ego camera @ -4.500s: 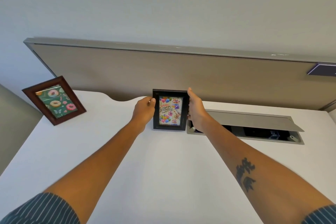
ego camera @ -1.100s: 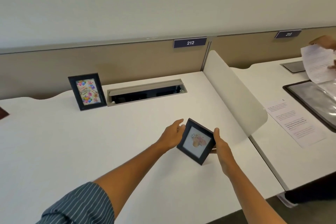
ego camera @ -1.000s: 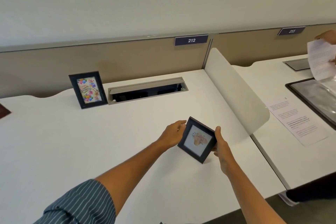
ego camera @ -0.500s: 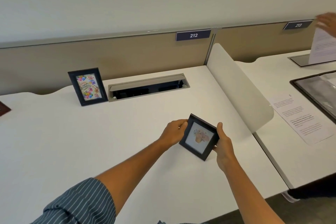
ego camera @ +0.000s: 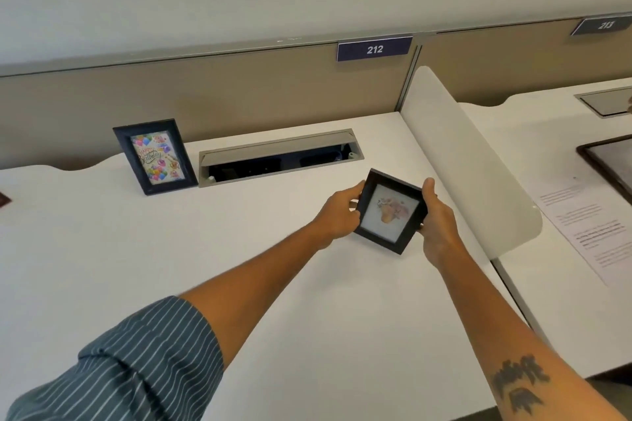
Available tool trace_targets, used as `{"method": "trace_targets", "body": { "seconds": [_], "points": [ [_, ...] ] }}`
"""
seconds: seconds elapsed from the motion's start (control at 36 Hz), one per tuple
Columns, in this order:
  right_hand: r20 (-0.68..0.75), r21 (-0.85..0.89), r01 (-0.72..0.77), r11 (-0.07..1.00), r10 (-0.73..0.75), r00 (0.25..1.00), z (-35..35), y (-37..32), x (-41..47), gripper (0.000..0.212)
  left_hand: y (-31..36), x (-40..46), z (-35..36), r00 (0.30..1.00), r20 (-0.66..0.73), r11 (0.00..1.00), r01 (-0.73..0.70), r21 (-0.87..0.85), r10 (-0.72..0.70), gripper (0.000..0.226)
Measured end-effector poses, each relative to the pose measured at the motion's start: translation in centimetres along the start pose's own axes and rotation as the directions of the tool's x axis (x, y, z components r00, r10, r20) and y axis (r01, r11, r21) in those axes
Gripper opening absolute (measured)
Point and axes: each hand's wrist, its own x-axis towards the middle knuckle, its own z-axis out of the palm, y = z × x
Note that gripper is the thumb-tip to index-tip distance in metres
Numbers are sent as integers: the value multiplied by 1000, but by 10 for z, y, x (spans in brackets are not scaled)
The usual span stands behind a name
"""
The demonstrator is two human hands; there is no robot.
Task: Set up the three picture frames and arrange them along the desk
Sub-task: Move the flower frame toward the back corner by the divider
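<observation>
A small square black frame (ego camera: 391,210) with a pinkish picture is held tilted above the white desk (ego camera: 171,267), right of centre. My left hand (ego camera: 338,214) grips its left edge and my right hand (ego camera: 437,219) grips its right edge. A taller black frame (ego camera: 155,155) with a birthday card stands upright at the back, left of the cable tray. Only a dark corner of a brown frame (ego camera: 4,199) shows at the far left edge.
An open grey cable tray (ego camera: 280,155) is sunk into the desk's back. A beige partition (ego camera: 205,96) with a "212" label runs behind. A white rounded divider (ego camera: 472,161) bounds the desk's right side. Papers (ego camera: 588,225) and a dark folder (ego camera: 608,161) lie on the neighbouring desk.
Both hands have carried the small square frame farther from me toward the desk's back right. The person's hand and paper at the far right have left the view.
</observation>
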Motion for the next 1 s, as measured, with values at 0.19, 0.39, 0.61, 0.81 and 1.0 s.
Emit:
{"method": "trace_targets", "body": {
  "seconds": [0.19,0.39,0.61,0.81,1.0],
  "points": [
    [14,-10,28,1000,-27,1000,10,-46,67,55,23,59,-23,999,44,998,-22,-51,24,87],
    [21,-45,48,998,-47,999,24,-92,133,65,41,131,-38,1000,26,997,-2,-79,5,87],
    [20,-67,64,996,-63,998,33,-129,205,65,52,206,-50,999,38,982,32,-186,-25,91],
    [27,-71,45,996,-43,999,40,-140,246,64,51,253,-54,999,19,990,53,-134,-50,102],
    [40,-78,19,997,-16,999,41,-133,270,63,45,268,-52,997,22,991,79,-112,-77,99]
  ]
}}
